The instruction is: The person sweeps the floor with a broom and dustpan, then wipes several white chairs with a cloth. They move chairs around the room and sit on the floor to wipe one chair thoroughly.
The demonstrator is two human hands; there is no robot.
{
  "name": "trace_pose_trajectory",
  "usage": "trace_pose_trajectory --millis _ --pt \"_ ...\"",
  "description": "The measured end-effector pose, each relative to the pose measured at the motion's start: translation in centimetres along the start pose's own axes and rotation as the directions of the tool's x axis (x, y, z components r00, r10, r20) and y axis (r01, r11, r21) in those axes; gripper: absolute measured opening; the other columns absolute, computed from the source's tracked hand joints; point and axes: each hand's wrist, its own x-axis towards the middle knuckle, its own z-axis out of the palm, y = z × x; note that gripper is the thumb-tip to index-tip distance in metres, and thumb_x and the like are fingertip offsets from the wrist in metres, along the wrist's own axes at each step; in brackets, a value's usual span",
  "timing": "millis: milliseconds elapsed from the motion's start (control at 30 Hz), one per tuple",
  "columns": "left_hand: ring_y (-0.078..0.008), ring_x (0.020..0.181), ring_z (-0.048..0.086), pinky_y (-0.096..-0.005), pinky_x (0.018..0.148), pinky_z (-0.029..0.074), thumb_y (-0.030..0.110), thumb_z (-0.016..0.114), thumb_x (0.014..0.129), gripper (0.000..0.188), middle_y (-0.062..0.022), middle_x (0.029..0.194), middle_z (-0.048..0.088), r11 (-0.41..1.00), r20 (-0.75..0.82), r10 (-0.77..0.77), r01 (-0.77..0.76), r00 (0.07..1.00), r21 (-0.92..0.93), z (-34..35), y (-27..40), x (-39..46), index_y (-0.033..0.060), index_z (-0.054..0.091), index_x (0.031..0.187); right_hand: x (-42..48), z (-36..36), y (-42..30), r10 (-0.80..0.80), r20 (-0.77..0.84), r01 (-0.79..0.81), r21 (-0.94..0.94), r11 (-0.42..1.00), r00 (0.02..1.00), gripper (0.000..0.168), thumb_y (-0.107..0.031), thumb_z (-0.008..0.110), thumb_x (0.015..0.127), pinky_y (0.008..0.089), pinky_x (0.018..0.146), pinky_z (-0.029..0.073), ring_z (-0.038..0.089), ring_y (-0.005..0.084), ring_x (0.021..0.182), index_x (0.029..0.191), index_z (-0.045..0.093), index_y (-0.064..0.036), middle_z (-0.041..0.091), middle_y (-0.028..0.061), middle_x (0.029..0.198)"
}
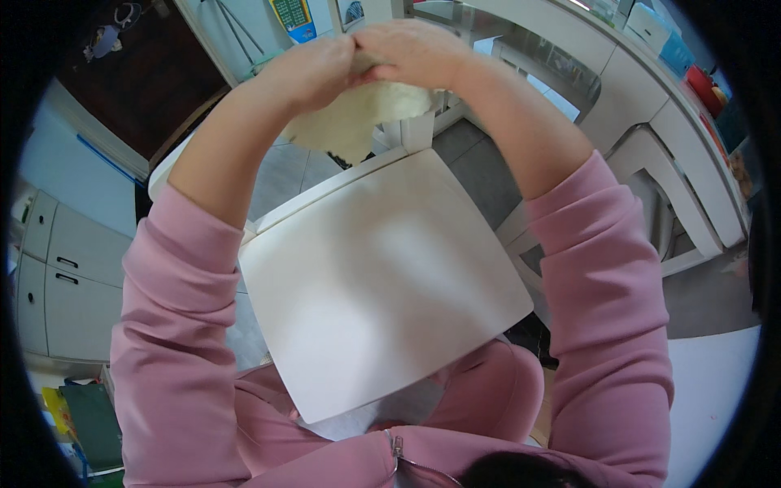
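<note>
My left hand (317,68) and my right hand (415,52) meet at the top of the view, beyond the far edge of a white chair (390,280). Both are closed around a pale yellow cloth (354,116), which hangs below them in a loose, ragged-edged flap. The bunched part of the cloth is mostly hidden in the fingers. Between my forearms lies the chair's flat seat, with soft shadows and bright reflections on it. My legs are at its near edge.
White furniture with cut-out panels (622,79) stands on the right, with various items on top. A dark door (140,73) is at upper left, above white cabinets (85,268). Grey floor tiles (476,165) show around the chair. A white surface (711,396) curves in at lower right.
</note>
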Motion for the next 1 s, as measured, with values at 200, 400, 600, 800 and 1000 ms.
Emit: trace_pose_trajectory --millis 200,400,600,800,1000 --pt "-0.0335 0.091 0.058 -0.0403 0.075 0.047 0.027 0.056 0.084 0.033 -0.0178 0.100 0.060 0.994 -0.142 0.106 -0.110 0.984 -0.020 1.4 0.1 1.7 0.0003 0.051 0.103 -1.3 -1.0 2.0 0.099 0.106 -0.102 0.023 0.995 0.989 0.037 -0.023 0.049 0.085 0.0405 0.097 0.036 0.046 0.0315 0.110 0.117 0.049 -0.006 0.052 0.0110 0.117" --pt "-0.0304 0.097 0.056 -0.0369 0.083 0.043 0.031 0.043 0.090 0.035 -0.0174 0.106 0.058 0.969 -0.067 -0.056 0.038 0.996 -0.244 -0.1 -1.3 -0.4 0.0046 0.052 0.111 -2.3 0.2 1.5 0.209 -0.115 -0.204 0.058 0.977 0.971 0.043 -0.030 0.063 0.079 0.0356 0.088 0.041 0.052 0.0268 0.103 0.116 0.050 -0.012 0.057 0.0085 0.106" --pt "-0.0171 0.088 0.056 -0.0315 0.084 0.040 0.031 0.039 0.091 0.037 -0.0089 0.094 0.063 0.379 -0.292 -0.726 0.009 0.622 -0.925 0.6 -11.5 -9.8 0.0020 0.060 0.099 -5.7 0.8 4.9 0.639 0.236 -0.675 0.380 0.633 0.732 0.040 -0.029 0.059 0.085 0.0319 0.079 0.045 0.057 0.0154 0.090 0.117 0.052 -0.007 0.060 0.0053 0.101" --pt "-0.0147 0.085 0.054 -0.0299 0.079 0.041 0.027 0.040 0.090 0.032 -0.0072 0.089 0.062 0.356 -0.429 -0.867 -0.288 0.255 -0.889 0.2 -12.4 -14.8 0.0029 0.062 0.091 -11.2 2.9 0.8 0.990 0.088 -0.360 0.932 -0.043 0.110 0.032 -0.029 0.055 0.085 0.0248 0.062 0.044 0.057 0.0104 0.076 0.110 0.055 -0.009 0.059 0.0024 0.092" --pt "-0.0211 0.090 0.057 -0.0350 0.082 0.043 0.030 0.035 0.091 0.036 -0.0117 0.094 0.062 -0.321 0.211 -0.775 -0.084 0.596 -0.943 5.0 -13.0 -18.9 0.0041 0.058 0.101 -15.1 -0.8 -11.7 0.962 0.176 -0.193 0.972 -0.135 0.210 0.024 -0.021 0.050 0.083 0.0347 0.073 0.046 0.055 0.0178 0.087 0.100 0.054 -0.005 0.056 0.0065 0.093"
